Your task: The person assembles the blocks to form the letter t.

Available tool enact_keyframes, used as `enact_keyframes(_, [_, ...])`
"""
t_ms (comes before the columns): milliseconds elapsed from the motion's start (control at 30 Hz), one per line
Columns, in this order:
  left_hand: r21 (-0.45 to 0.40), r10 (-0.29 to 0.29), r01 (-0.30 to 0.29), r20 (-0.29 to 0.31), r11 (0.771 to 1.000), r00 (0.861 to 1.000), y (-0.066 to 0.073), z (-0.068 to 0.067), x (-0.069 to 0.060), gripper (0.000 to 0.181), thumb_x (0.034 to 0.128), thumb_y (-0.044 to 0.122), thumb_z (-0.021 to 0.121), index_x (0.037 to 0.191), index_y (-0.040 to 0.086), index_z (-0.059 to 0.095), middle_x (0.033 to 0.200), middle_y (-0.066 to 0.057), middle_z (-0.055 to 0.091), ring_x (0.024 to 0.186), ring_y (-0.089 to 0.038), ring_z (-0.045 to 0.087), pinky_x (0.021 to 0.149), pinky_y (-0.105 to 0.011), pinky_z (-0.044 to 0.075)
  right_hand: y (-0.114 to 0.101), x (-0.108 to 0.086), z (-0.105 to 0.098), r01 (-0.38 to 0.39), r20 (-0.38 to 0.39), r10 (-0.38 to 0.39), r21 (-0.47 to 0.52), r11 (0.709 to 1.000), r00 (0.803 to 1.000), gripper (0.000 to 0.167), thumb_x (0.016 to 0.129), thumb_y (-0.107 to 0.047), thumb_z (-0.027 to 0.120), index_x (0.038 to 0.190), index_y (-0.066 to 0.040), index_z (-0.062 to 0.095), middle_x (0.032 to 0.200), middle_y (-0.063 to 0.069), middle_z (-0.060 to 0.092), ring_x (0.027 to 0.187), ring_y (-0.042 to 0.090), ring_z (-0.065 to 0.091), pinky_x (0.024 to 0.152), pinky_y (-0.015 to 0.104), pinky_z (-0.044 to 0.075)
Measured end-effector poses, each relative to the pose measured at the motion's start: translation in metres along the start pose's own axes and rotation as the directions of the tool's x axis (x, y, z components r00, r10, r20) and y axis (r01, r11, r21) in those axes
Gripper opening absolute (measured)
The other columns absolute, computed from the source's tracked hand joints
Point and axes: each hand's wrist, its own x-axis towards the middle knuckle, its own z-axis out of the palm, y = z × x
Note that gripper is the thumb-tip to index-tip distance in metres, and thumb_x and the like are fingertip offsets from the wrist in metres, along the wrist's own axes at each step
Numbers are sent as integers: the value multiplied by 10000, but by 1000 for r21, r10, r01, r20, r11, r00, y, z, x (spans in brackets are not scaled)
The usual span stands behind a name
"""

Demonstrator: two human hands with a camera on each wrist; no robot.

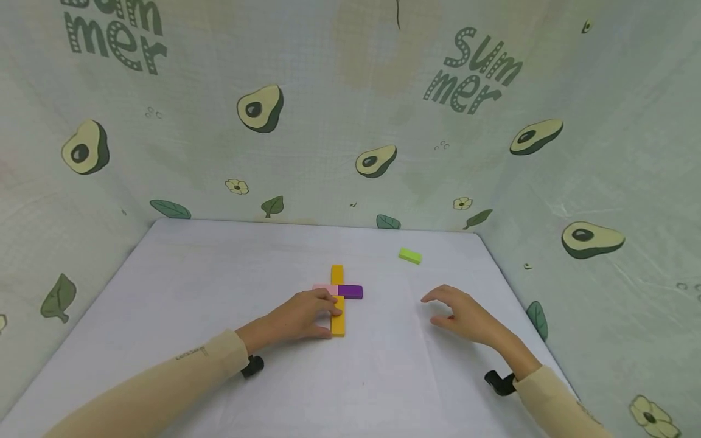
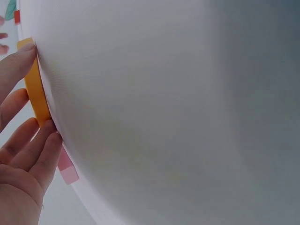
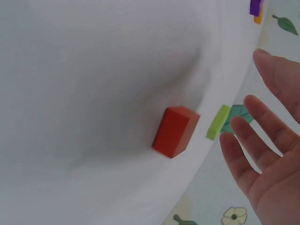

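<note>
Where left hand (image 1: 306,314) grips orange block (image 1: 338,325), long axis seemingly forward.

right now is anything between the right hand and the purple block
Nothing visible: in the head view only white tabletop lies between the right hand and the purple block. The left hand, gripping a yellow block, is on the purple block's other side.

Head view: forward, down over the bench (image 1: 219,274); wrist views: low, close; head and left share the held yellow block (image 1: 339,327).
</note>
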Motion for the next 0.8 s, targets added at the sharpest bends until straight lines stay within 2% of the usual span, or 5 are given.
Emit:
enact_keyframes(167, [5,11,-11,-7,1000,1000,-1,0,0,476,883,347,891,1303,159,769,1377,-27,680,1268,-202,623,1115,-380,521,20,-22,-2,-16,-50,15,-21,1000,999,405,882,-67,865,1264,-111,735,1296,6,687,1208,278,655,995,489,583])
enact_keyframes(400, [8,-12,12,7,1000,1000,-1,1,0,479,885,348,890,1318,185,765,1400,-7,670,1279,-195,615,1120,-379,519,44,-43,1,8,-88,-7,13,1000,996,474,852,-35,881,1291,-103,714,1291,40,688,1135,264,663,900,393,622])
enact_keyframes(567, [11,-25,25,14,1000,1000,0,1,0,489,886,359,888,1330,198,760,1407,10,664,1284,-182,608,1127,-364,512,56,-50,4,33,-84,-28,55,998,996,465,851,-34,879,1281,-83,708,1272,46,708,1082,229,678,884,365,621])
enact_keyframes(800, [11,-7,7,11,1000,1000,-1,1,0,490,888,376,882,1325,189,761,1393,7,669,1284,-177,612,1124,-358,512,62,-55,7,27,-102,-25,20,999,994,418,837,-14,884,1218,-116,745,1203,-9,739,1070,172,710,884,346,625])
